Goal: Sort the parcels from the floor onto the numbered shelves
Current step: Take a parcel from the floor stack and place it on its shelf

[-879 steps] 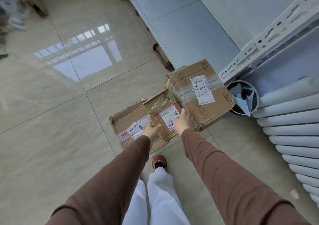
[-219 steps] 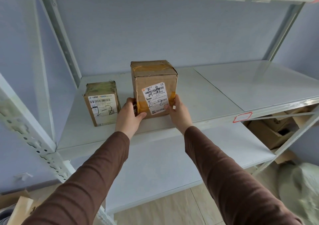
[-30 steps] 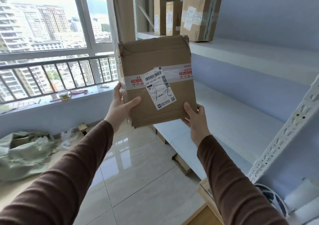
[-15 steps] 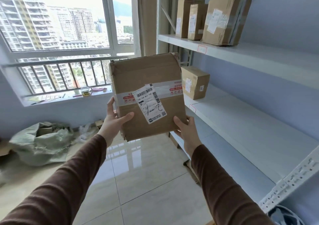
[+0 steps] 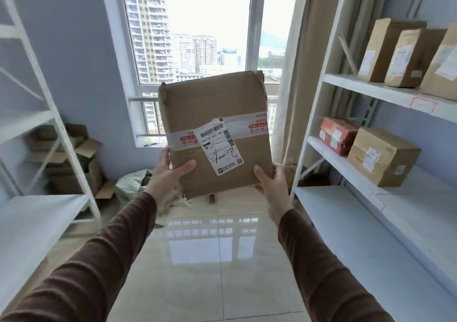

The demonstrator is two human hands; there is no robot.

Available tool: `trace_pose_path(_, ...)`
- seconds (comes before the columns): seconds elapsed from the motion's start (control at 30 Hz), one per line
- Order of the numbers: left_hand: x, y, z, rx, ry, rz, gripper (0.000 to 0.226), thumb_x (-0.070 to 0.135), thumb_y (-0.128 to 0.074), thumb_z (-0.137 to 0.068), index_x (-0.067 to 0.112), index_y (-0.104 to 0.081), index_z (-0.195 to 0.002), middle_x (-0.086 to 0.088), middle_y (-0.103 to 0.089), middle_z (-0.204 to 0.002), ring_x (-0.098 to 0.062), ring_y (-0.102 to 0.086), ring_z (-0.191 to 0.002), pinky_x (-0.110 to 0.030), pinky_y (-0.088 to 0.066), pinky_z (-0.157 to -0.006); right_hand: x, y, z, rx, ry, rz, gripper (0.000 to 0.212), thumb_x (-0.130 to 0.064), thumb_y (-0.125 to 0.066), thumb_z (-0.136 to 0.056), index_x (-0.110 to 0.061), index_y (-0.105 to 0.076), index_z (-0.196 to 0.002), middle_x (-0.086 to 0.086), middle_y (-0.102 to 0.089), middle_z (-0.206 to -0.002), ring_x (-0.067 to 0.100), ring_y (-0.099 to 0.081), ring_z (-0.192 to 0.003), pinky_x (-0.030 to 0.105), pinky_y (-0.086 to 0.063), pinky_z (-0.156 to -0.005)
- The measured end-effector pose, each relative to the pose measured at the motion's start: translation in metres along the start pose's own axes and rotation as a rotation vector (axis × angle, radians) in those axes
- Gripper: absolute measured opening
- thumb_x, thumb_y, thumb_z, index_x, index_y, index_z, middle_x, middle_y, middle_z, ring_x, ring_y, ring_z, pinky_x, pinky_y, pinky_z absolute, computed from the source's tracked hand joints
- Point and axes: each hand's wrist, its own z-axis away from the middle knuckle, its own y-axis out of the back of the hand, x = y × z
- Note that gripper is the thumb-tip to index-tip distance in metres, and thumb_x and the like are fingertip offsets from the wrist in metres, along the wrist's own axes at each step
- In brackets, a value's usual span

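Note:
I hold a flat brown cardboard parcel (image 5: 212,114) upright at chest height, its white shipping label and tape band facing me. My left hand (image 5: 166,175) grips its lower left edge, thumb across the front. My right hand (image 5: 270,182) grips the lower right corner, thumb on the front. A white shelf rack (image 5: 346,158) stands on the right. Its upper shelf carries three upright brown parcels (image 5: 405,57). The middle shelf holds a red box (image 5: 337,135) and a brown box (image 5: 382,156).
Another white rack (image 5: 57,124) stands on the left, with flattened cardboard boxes (image 5: 66,158) piled behind it. A green sack (image 5: 132,185) lies under the window. Glossy tile floor (image 5: 210,260) runs between the two racks. Red-outlined tags (image 5: 422,104) mark the right rack's shelf edges.
The view has swung left, facing the window, and the left rack has come into sight. The parcel stays in both hands, held a little higher and more central.

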Motion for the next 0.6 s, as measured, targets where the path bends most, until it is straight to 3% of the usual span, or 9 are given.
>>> trace_pose_path(0.07, 0.002, 0.039, -0.005, 0.062, -0.008, -0.029, 0.059, 0.019, -0.085, -0.078, 0.023, -0.053, -0.128, 0.002, -0.070, -0.125, -0.022, -0.069, -0.114, -0.045, -0.058, -0.096, 0.009, -0.042, -0.011, -0.055, 0.003, -0.058, 0.049, -0.019, -0.071, -0.096, -0.017, -0.046, -0.138, 0.006, -0.065, -0.128, 0.024, -0.067, -0.114, 0.032, -0.059, -0.082)
trace_pose_path(0.17, 0.002, 0.086, -0.008, 0.172, 0.006, 0.011, 0.068, 0.024, -0.091, -0.068, 0.021, -0.053, -0.125, 0.002, -0.071, -0.122, -0.025, -0.068, -0.117, -0.047, -0.055, -0.100, 0.019, -0.106, -0.024, -0.115, -0.027, -0.154, 0.080, -0.022, -0.077, -0.091, -0.024, -0.029, -0.155, 0.003, -0.057, -0.140, 0.025, -0.062, -0.123, 0.045, -0.055, -0.102)
trace_pose_path(0.23, -0.001, 0.107, -0.011, 0.257, -0.002, 0.076, 0.073, 0.027, -0.096, -0.064, 0.022, -0.054, -0.124, 0.003, -0.072, -0.120, -0.025, -0.068, -0.117, -0.053, -0.054, -0.102, 0.025, -0.150, -0.032, -0.180, -0.095, -0.225, 0.097, -0.028, -0.081, -0.088, -0.033, -0.016, -0.160, 0.005, -0.046, -0.154, 0.025, -0.061, -0.127, 0.047, -0.053, -0.106)
trace_pose_path(0.33, -0.003, 0.127, -0.021, 0.361, -0.029, 0.213, 0.075, 0.024, -0.092, -0.071, 0.025, -0.051, -0.134, 0.005, -0.072, -0.124, -0.024, -0.068, -0.118, -0.055, -0.053, -0.101, 0.038, -0.221, -0.031, -0.434, -0.182, -0.222, 0.073, -0.031, -0.074, -0.094, -0.023, -0.034, -0.154, 0.003, -0.064, -0.141, 0.019, -0.069, -0.116, 0.035, -0.058, -0.090)
trace_pose_path(0.43, -0.001, 0.145, -0.033, 0.439, -0.068, 0.331, 0.070, 0.021, -0.083, -0.081, 0.025, -0.045, -0.141, 0.003, -0.071, -0.128, -0.020, -0.071, -0.113, -0.049, -0.056, -0.097, 0.056, -0.280, -0.025, -0.652, -0.248, -0.234, 0.059, -0.035, -0.074, -0.093, -0.029, -0.047, -0.145, -0.001, -0.070, -0.132, 0.020, -0.069, -0.118, 0.042, -0.057, -0.099)
trace_pose_path(0.53, -0.005, 0.176, -0.047, 0.475, -0.054, 0.344, 0.074, 0.032, -0.085, -0.076, 0.027, -0.043, -0.137, 0.003, -0.069, -0.128, -0.013, -0.072, -0.106, -0.047, -0.047, -0.103, 0.066, -0.321, -0.044, -0.707, -0.267, -0.284, 0.061, -0.027, -0.075, -0.092, -0.029, -0.046, -0.145, 0.002, -0.072, -0.129, 0.022, -0.071, -0.116, 0.041, -0.059, -0.093)
trace_pose_path(0.6, -0.012, 0.209, -0.056, 0.536, -0.011, 0.296, 0.084, 0.044, -0.086, -0.077, 0.027, -0.035, -0.141, 0.004, -0.062, -0.139, -0.014, -0.061, -0.122, -0.048, -0.037, -0.113, 0.069, -0.339, -0.070, -0.735, -0.259, -0.296, 0.060, -0.021, -0.074, -0.091, -0.024, -0.047, -0.145, 0.007, -0.072, -0.128, 0.026, -0.072, -0.113, 0.040, -0.060, -0.089)
